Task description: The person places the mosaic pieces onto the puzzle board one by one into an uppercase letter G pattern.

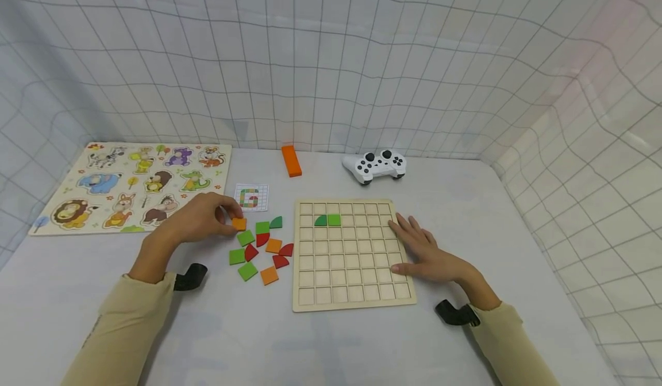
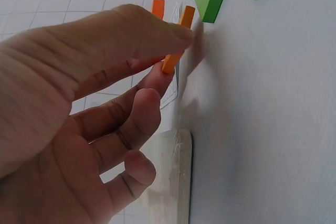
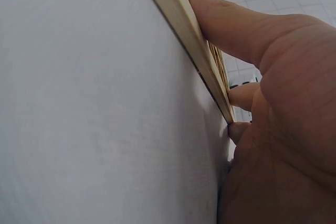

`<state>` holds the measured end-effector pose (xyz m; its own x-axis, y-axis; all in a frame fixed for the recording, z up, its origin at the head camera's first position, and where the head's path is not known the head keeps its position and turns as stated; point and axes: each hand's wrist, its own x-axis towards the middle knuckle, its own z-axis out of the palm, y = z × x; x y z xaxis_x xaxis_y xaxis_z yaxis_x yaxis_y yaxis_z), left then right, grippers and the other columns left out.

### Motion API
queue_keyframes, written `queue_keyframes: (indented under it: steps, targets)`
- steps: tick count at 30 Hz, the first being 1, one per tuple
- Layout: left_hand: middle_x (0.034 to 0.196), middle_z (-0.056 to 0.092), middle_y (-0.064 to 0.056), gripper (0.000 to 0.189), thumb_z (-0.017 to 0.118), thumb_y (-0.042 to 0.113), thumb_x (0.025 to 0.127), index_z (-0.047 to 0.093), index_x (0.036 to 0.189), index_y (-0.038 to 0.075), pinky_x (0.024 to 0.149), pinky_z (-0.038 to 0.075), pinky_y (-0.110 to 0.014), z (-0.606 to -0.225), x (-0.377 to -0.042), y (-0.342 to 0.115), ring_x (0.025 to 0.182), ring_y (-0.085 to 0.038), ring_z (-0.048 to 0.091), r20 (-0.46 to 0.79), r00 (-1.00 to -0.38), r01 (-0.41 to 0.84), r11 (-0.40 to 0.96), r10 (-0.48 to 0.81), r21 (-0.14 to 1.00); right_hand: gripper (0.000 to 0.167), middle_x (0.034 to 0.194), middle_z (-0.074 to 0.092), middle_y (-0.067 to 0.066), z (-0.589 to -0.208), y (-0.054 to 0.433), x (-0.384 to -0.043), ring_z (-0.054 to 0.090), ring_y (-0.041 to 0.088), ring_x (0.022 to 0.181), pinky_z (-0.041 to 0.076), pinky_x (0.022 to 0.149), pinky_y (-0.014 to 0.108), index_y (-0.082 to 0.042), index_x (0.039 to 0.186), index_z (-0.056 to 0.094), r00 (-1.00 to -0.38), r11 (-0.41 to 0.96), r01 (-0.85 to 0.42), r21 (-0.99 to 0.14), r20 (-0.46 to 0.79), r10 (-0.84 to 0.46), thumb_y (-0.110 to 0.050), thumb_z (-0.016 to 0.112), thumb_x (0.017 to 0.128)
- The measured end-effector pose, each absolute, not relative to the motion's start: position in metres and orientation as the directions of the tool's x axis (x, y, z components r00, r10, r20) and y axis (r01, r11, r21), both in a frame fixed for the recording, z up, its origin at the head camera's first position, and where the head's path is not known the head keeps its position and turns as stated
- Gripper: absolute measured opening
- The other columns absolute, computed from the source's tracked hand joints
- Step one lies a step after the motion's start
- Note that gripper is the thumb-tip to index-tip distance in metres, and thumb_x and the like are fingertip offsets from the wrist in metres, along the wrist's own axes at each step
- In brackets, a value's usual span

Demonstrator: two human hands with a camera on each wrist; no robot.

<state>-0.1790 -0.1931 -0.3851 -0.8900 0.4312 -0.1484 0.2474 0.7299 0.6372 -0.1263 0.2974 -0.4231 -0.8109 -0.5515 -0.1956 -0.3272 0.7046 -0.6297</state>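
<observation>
While the right hand (image 1: 426,257) rests, fingers spread, on the three o'clock edge of the wooden grid board (image 1: 357,262), the left hand (image 1: 200,218) pinches an orange square tile (image 1: 239,224) between the board's nine and ten o'clock. Equal-sided, the tile faces mostly up. Beyond, across a white tabletop (image 1: 450,190), an orange block (image 1: 291,161) at eleven points its long axis nearly twelve-to-six; a white game controller (image 1: 374,166) lies near twelve, before grid-lined white sheeting (image 1: 331,58).
</observation>
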Motion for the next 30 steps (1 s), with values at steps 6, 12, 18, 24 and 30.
queue_keyframes:
  steps: [6,12,18,24,30]
  targets:
    - [0.09,0.064,-0.004,0.024,0.079,0.015,0.083,0.071,0.104,0.006,0.071,0.044,-0.031,-0.384,-0.178,-0.192,0.083,-0.021,0.053,-0.134,-0.897,0.249,0.732,0.421,0.634,0.096,0.168,-0.008,0.014,-0.423,0.297,-0.127,-0.018,0.041,0.152,-0.005,0.115,0.065,-0.015,0.162,0.008,-0.808,0.699,-0.34,-0.629,-0.185,-0.559,-0.039,0.07,0.093]
    - [0.089,0.065,-0.003,0.025,0.079,0.015,0.081,0.071,0.103,0.007,0.067,0.043,-0.031,-0.383,-0.176,-0.183,0.08,-0.02,0.052,-0.089,-0.902,0.283,0.735,0.422,0.616,0.096,0.168,-0.008,0.014,-0.423,0.296,-0.126,-0.019,0.04,0.152,-0.006,0.115,0.065,-0.014,0.162,0.008,-0.809,0.7,-0.332,-0.633,-0.191,-0.556,-0.038,0.07,0.093]
    - [0.09,0.065,-0.004,0.024,0.077,0.012,0.081,0.07,0.104,0.008,0.067,0.043,-0.032,-0.381,-0.174,-0.167,0.079,-0.019,0.052,-0.065,-0.897,0.303,0.716,0.437,0.628,0.096,0.168,-0.009,0.014,-0.421,0.296,-0.126,-0.019,0.039,0.152,-0.007,0.116,0.065,-0.014,0.162,0.007,-0.808,0.701,-0.332,-0.632,-0.193,-0.556,-0.037,0.07,0.093]
    - [0.088,0.064,-0.003,0.022,0.076,0.013,0.081,0.07,0.101,0.01,0.063,0.044,-0.031,-0.383,-0.173,-0.144,0.073,-0.018,0.051,-0.031,-0.878,0.349,0.683,0.477,0.642,0.096,0.168,-0.01,0.014,-0.421,0.296,-0.125,-0.02,0.04,0.152,-0.007,0.115,0.065,-0.014,0.162,0.007,-0.808,0.698,-0.326,-0.638,-0.195,-0.556,-0.037,0.07,0.093]
    - [0.089,0.064,-0.003,0.024,0.077,0.016,0.082,0.07,0.104,0.01,0.063,0.044,-0.03,-0.387,-0.177,-0.118,0.075,-0.017,0.051,-0.012,-0.87,0.374,0.677,0.492,0.634,0.096,0.168,-0.009,0.014,-0.422,0.296,-0.125,-0.02,0.041,0.152,-0.006,0.115,0.066,-0.014,0.162,0.007,-0.807,0.698,-0.335,-0.633,-0.19,-0.559,-0.037,0.07,0.093]
